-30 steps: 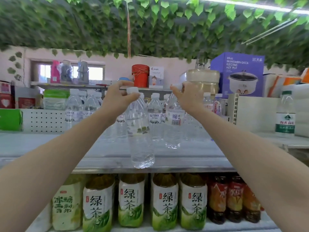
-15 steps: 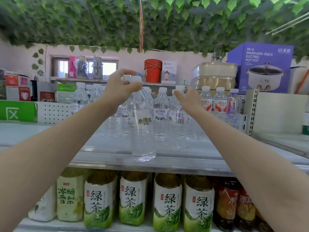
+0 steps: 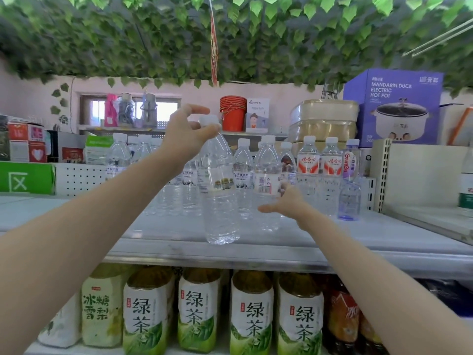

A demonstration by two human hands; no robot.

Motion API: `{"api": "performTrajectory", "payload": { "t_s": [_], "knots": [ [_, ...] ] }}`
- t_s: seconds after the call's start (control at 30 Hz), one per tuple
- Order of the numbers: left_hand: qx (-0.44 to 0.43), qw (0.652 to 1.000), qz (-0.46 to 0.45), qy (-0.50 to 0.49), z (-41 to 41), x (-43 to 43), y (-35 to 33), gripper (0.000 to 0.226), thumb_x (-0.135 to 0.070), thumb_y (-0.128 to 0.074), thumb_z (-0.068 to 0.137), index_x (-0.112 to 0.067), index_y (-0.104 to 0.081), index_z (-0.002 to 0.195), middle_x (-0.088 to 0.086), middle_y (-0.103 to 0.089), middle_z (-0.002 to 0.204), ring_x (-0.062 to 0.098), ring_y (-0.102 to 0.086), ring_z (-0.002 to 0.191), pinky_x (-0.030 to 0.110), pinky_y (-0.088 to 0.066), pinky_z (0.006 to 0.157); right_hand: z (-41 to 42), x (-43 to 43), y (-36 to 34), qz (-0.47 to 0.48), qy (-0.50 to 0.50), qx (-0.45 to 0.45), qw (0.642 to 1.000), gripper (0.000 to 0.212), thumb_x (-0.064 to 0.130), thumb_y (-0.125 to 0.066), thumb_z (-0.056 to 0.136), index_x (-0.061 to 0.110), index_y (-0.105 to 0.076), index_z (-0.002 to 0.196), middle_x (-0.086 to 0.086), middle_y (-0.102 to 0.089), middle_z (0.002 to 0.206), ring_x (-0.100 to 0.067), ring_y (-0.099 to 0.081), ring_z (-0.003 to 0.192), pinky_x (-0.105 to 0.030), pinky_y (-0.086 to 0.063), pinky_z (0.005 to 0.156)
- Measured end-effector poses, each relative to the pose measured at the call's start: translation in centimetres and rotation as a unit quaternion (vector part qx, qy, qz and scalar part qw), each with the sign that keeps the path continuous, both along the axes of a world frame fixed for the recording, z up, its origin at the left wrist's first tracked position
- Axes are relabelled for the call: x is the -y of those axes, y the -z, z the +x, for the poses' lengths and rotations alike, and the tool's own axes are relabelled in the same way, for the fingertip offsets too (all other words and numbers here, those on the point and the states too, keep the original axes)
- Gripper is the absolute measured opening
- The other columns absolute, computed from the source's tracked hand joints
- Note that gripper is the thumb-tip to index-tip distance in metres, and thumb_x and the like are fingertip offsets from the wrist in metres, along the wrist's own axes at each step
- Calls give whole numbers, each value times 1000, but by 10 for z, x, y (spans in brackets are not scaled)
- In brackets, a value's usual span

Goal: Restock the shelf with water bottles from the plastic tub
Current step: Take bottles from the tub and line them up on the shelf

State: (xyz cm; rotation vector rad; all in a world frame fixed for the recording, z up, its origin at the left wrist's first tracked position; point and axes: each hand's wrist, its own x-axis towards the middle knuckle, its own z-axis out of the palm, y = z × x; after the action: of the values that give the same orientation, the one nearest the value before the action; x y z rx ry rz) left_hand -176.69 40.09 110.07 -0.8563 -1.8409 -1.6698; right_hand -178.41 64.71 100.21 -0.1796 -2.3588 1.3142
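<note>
Left hand (image 3: 189, 135) pinches the neck of a clear water bottle (image 3: 220, 190) just under its white cap. The bottle is upright, its base at the front of the shelf (image 3: 153, 239). Right hand (image 3: 286, 202) is spread with the thumb out, beside a second standing bottle (image 3: 267, 175); contact cannot be confirmed. Stocked water bottles (image 3: 309, 160) stand behind, and green tea bottles (image 3: 199, 311) on the tier below.

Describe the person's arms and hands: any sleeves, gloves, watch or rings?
The left forearm and right forearm are bare to the picture's edge, no sleeve in view. The left hand and right hand are ungloved; no watch, bracelet or ring shows.
</note>
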Motion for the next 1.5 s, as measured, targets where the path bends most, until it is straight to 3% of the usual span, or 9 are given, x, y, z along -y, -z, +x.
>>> {"api": "performTrajectory", "payload": {
  "t_s": [0.13, 0.23, 0.33, 0.53, 0.67, 0.8, 0.93, 1.1, 1.5],
  "knots": [
    [1, 1000, 8, 6, 1, -5, -1, 33, -17, -69, 83, -23, -50, 111, 20, -67, 103, 34, -64, 100, 37, -54, 81, -5, 8, 8, -23, 48, -48, 997, 105, 32, -90, 57, 7, -27, 137, -9, -42, 136, -28, -42, 127, -42, -40, 104],
    [5, 1000, 9, 6, 1, -7, 0, 32, -17, -68, 84, -22, -50, 111, 18, -69, 100, 33, -65, 98, 39, -54, 82, 0, 6, 6, -47, -4, 36, 998, 107, 21, -83, 69, 18, -10, 147, -11, -26, 150, -34, -34, 133, -52, -35, 107],
    [17, 1000, 18, 14, 1, -7, 4, 35, -14, -68, 84, -18, -51, 115, 10, -70, 94, 27, -67, 95, 40, -54, 83, 4, 1, 9, -38, -27, 43, 998, 105, 9, -81, 71, 23, -12, 149, -12, -26, 152, -33, -38, 131, -48, -39, 103],
    [37, 999, 15, 19, -1, -6, 20, 37, -13, -71, 81, -14, -57, 116, 11, -70, 96, 25, -67, 94, 45, -53, 86, 3, 2, 10, 67, 37, 6, 997, 110, 31, -85, 67, 7, -14, 147, -9, -26, 152, -29, -31, 137, -41, -32, 108],
    [47, 998, 15, 28, -2, -5, 29, 37, -13, -71, 81, -15, -57, 115, 10, -71, 92, 23, -69, 89, 45, -53, 88, 4, -7, 1, 15, -26, 87, 996, 105, 14, -79, 75, 14, -6, 150, -11, -18, 155, -32, -28, 138, -47, -30, 109],
    [55, 998, 13, 33, 0, -5, 35, 34, -14, -70, 83, -19, -57, 113, 10, -72, 90, 26, -68, 92, 47, -53, 87, -3, -3, 3, 43, 45, 41, 997, 105, 18, -85, 68, 7, -16, 147, -10, -28, 151, -30, -31, 137, -43, -30, 110],
    [53, 998, 14, 39, 2, -7, 39, 33, -15, -69, 83, -22, -55, 112, 7, -72, 87, 23, -68, 92, 44, -53, 84, -8, 3, 4, 68, 79, 33, 994, 116, 30, -87, 64, 6, -10, 147, -11, -27, 151, -31, -31, 137, -47, -30, 112],
    [62, 996, 19, 57, 3, -9, 45, 35, -15, -69, 83, -18, -55, 115, 2, -72, 83, 13, -69, 81, 40, -53, 84, -9, -4, -2, 87, 74, 52, 992, 105, 25, -83, 70, 3, -15, 147, -11, -27, 151, -31, -31, 138, -40, -32, 109],
    [82, 994, 33, 63, -5, -4, 51, 34, -15, -70, 82, -18, -57, 113, 4, -73, 85, 12, -70, 80, 41, -54, 88, -25, 7, -9, 152, 113, 83, 978, 85, 30, -80, 74, 1, -31, 138, -12, -43, 138, -30, -44, 126, -34, -41, 94]
  ]
}}
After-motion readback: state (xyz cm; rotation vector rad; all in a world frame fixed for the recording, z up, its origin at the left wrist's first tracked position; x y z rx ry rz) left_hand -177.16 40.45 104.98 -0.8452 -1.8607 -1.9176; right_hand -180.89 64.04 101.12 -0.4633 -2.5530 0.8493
